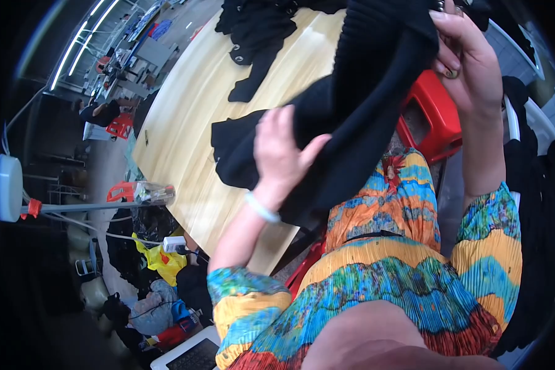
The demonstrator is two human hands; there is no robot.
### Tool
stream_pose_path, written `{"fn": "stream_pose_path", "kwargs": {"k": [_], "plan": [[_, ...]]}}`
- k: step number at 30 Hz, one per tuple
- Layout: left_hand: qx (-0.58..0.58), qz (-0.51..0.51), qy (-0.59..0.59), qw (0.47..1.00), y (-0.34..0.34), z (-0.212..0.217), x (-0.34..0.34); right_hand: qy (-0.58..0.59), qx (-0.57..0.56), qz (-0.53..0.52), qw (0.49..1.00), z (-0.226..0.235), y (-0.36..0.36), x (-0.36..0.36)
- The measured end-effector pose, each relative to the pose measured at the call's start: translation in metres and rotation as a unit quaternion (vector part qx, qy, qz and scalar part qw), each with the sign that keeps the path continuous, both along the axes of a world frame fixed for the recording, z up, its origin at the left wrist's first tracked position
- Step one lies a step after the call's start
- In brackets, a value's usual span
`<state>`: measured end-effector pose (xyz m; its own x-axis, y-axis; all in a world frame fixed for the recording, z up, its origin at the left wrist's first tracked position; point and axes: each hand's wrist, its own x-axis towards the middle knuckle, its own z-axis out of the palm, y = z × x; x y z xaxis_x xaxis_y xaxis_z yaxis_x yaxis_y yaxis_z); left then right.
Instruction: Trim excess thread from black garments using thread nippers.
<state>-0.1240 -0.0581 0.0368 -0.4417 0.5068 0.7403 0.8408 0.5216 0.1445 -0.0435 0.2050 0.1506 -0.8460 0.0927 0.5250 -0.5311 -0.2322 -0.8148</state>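
A black knit garment (370, 92), ribbed along one part, hangs between my hands over the right side of a light wood table (191, 142). My right hand (472, 61) is raised at the upper right, its fingers closed on the garment's edge. Against the cloth's left part lies my left hand (280, 148), slightly blurred, with the thumb spread from the fingers. One black flap reaches past it onto the tabletop. Farther up the table lies another black garment (259, 37) with shiny round fittings.
A red plastic stool (435, 117) stands beyond my lap, on the right. Dark cloth (530, 246) is heaped along the right side. On the left are a pole (92, 209) with cables, a yellow bag (163, 262) and piled items. Another person (102, 114) is far off.
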Motion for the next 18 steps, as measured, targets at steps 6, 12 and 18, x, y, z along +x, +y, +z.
{"fn": "stream_pose_path", "kwargs": {"k": [6,12,18], "plan": [[0.056,0.036,-0.064,0.996,0.029,-0.043,-0.008,-0.024,-0.079,-0.076,0.994,0.026,-0.011,0.032],[-0.028,0.084,-0.507,0.858,-0.032,0.007,-0.057,-0.005,-0.099,-0.152,0.983,0.025,0.021,0.045],[0.383,-0.469,-0.502,0.617,-0.01,0.128,-0.007,0.033,-0.105,-0.049,0.993,0.03,-0.018,0.011]]}}
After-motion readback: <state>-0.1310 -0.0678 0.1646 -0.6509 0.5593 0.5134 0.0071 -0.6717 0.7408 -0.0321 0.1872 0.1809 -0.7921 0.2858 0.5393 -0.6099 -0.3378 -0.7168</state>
